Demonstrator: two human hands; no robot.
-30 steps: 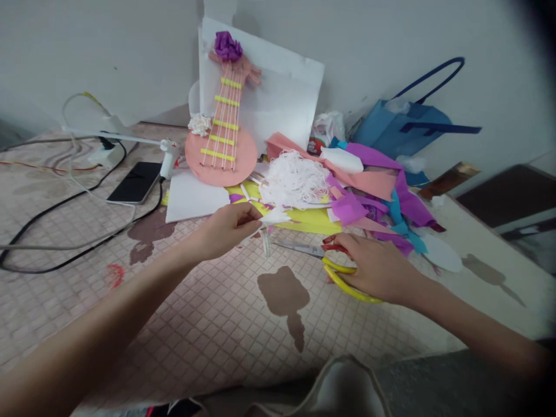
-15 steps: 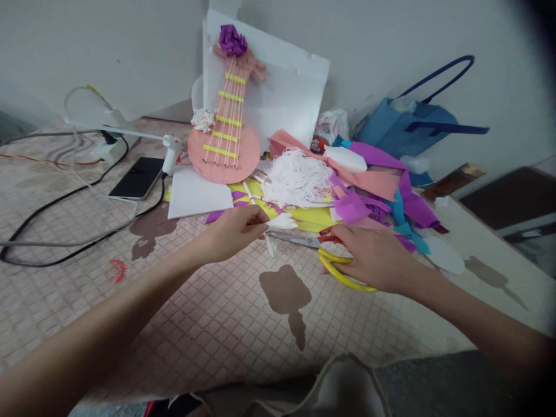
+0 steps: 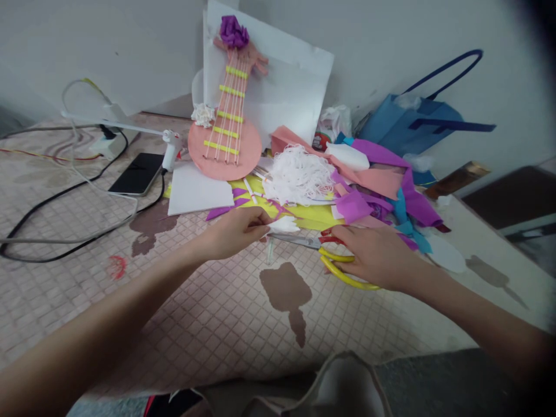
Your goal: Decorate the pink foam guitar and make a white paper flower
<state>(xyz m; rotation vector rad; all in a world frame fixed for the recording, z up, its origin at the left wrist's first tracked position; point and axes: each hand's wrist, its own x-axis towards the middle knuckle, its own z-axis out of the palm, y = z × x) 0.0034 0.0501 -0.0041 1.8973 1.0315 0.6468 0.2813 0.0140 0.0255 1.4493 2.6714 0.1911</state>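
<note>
My left hand (image 3: 234, 231) pinches a small white paper piece (image 3: 283, 225) just above the patterned tablecloth (image 3: 208, 313). My right hand (image 3: 376, 255) is closed on the yellow-and-red handles of a pair of scissors (image 3: 334, 260), whose metal blades (image 3: 295, 238) point left toward the white piece. Right behind both hands lies a heap of craft scraps: a white shredded tangle (image 3: 299, 176), yellow sheets (image 3: 313, 217), and pink, purple and blue paper (image 3: 373, 179).
A pink paper guitar (image 3: 226, 121) with a purple flower leans on a white board (image 3: 295, 87). A phone (image 3: 136, 172), a white glue gun (image 3: 170, 149) and cables (image 3: 56, 202) lie at the left. A blue bag (image 3: 408, 124) stands at the back right.
My right hand and the scissors have shifted slightly up and left toward the white piece. My left hand keeps its pinch, and the view has tilted down a little.
</note>
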